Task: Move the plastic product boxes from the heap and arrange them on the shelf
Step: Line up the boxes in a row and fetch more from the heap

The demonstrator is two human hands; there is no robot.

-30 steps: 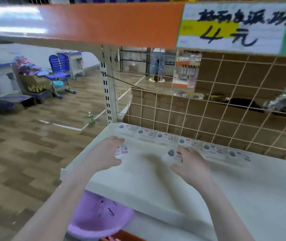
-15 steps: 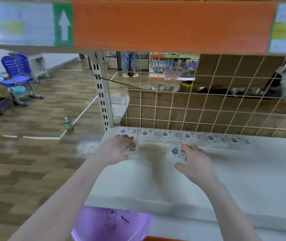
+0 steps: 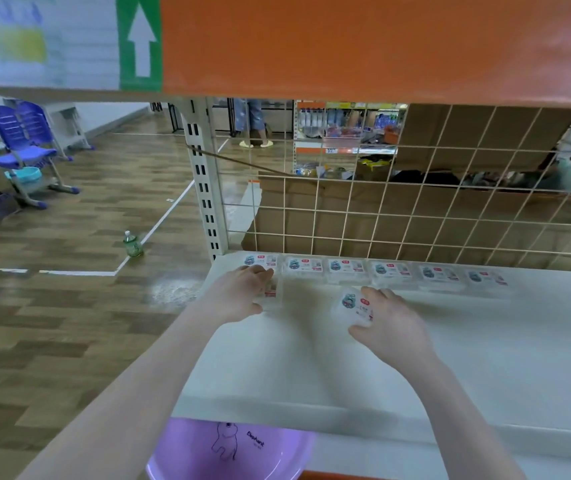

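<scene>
Step in hand: placing; both hands are setting boxes down to begin a second row on the shelf [image 3: 485, 358], in front of the back row.
Left hand [image 3: 239, 296]: fingers curl over a clear plastic box [image 3: 273, 293] at the left end of the shelf, just in front of the first box of the back row [image 3: 374, 271]; I cannot tell if it touches that box.
Right hand [image 3: 391, 327]: clamped on a second box [image 3: 355, 306], thumb at the near side, fingers at the far side; it seems a little tilted, near the shelf surface.
Back row: six labelled boxes side by side along the wire grid [image 3: 415, 216].
Next move: I judge that each box needs to be lowered flat, squared with the row behind, then released.
Purple basin [image 3: 228, 448]: under the shelf edge, at the bottom; the visible part shows only a printed drawing, no boxes.
Heap: not in view.
</scene>
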